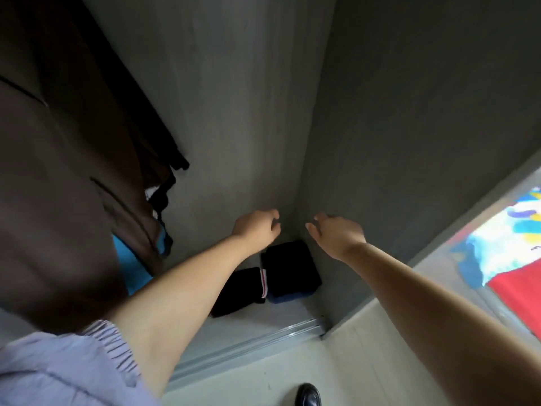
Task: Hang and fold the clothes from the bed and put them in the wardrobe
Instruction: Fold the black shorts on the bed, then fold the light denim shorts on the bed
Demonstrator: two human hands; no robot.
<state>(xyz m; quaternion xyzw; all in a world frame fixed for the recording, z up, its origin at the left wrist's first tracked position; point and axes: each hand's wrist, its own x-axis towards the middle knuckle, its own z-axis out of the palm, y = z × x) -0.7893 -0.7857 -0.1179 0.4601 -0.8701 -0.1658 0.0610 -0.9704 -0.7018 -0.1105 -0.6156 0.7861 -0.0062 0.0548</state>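
Below, 2 black folded clothes (pixel 288 266) lay in the grey wardrobe (pixel 222 112) under the left hand (pixel 257 228) and right hand (pixel 336 234), loosely curled, holding nothing.

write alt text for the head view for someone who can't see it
Both arms reach down into a grey wardrobe, the left hand and right hand empty above folded black clothes in its back corner. Brown garments hang at left.

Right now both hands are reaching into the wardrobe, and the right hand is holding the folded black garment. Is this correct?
Not quite. In the head view the right hand holds nothing; its fingers hang open above the folded black garment, which lies on the wardrobe floor. The left hand also reaches in.
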